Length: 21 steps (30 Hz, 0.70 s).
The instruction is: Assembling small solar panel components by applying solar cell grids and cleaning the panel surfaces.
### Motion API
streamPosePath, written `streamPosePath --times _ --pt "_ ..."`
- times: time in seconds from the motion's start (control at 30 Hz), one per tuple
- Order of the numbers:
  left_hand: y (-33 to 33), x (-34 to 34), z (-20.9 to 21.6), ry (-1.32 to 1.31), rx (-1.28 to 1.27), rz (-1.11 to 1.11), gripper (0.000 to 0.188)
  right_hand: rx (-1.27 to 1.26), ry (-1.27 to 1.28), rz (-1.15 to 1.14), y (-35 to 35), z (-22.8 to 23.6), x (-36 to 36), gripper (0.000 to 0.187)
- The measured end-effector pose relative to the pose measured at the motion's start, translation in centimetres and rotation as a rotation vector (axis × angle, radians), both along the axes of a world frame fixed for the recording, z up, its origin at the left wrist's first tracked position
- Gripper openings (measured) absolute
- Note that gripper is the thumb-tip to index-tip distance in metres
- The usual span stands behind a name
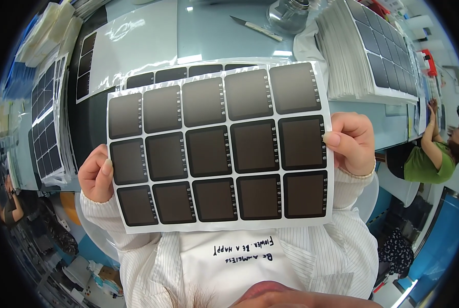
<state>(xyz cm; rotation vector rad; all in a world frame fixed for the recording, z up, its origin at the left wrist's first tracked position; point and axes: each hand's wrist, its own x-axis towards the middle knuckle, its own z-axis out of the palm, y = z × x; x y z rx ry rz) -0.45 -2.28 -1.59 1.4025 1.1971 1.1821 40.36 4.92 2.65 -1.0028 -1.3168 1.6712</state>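
Between my two hands I hold up a white sheet (219,174) bearing rows of dark rounded rectangular labels with small marks along one edge. My left hand (97,173) pinches its left edge, thumb on the front. On the right edge, my right hand (351,142) grips it the same way, thumb in front and fingers curled behind. The sheet is tilted slightly, its right side higher. Behind its top edge, part of another dark-labelled sheet (172,74) shows on the table; the rest of that one is hidden.
A tall stack of label sheets (347,66) stands at the far right, and another stack (47,123) at the left. A craft knife (256,27) and a glass jar (289,14) lie at the back. Co-workers sit at right (429,163) and far left.
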Motion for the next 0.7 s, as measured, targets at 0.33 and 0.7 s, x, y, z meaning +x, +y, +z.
streamPosePath --times 0.33,0.7 --pt "1.0 0.5 0.5 -0.001 -0.03 0.011 0.025 -0.099 0.028 -0.068 0.7 -0.4 0.5 0.016" --pt "2.0 0.6 0.2 -0.057 -0.149 0.045 0.026 -0.153 0.113 -0.14 1.5 -1.3 0.1 0.017"
